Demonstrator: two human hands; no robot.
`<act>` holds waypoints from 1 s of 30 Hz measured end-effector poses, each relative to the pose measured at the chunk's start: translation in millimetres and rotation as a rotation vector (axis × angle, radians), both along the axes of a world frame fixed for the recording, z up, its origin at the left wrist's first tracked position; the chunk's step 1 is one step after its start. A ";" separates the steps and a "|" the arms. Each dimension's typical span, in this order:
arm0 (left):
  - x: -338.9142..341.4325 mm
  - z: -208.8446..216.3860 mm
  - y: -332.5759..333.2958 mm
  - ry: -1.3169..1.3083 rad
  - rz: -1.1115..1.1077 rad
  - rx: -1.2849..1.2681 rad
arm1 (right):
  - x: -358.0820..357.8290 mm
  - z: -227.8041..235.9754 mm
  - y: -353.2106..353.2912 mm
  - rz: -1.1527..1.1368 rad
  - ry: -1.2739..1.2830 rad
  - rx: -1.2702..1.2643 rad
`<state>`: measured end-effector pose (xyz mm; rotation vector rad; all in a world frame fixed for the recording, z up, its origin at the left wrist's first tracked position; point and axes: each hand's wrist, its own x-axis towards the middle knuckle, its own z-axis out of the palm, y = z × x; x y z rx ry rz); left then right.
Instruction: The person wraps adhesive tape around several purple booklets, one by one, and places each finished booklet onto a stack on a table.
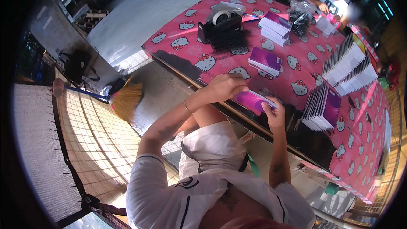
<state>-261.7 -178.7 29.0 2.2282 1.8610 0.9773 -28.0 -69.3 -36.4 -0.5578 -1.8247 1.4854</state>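
Head view: right hand grips purple booklet; left hand, grip unclear; booklet stack, tape dispenser beyond.

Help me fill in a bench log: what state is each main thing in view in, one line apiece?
Purple booklet, held, purple side up
Left hand, curled at the booklet's left end, grip unclear
Right hand, gripping the booklet's right end
Booklet stack beyond the hands, closed, purple cover up
Spiral notebooks right of the hands, closed, stacked
Tape dispenser, upright, roll loaded
Clear plastic bag, crumpled
Tablecloth, spread
Broom, bristles fanned
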 end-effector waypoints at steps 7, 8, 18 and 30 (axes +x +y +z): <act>54.1 -29.4 -12.3 0.442 0.485 0.127 | -7.9 2.2 -17.5 -0.144 0.040 -0.002; 59.2 -46.4 -18.0 0.426 0.482 0.128 | -9.5 -0.9 -17.1 -0.156 0.031 -0.007; 19.4 -9.3 -4.0 0.203 0.189 0.183 | -5.9 -4.3 -14.2 -0.081 0.066 -0.088; 6.5 18.1 -16.3 0.139 0.001 0.108 | -1.2 5.1 -17.7 0.000 0.054 -0.087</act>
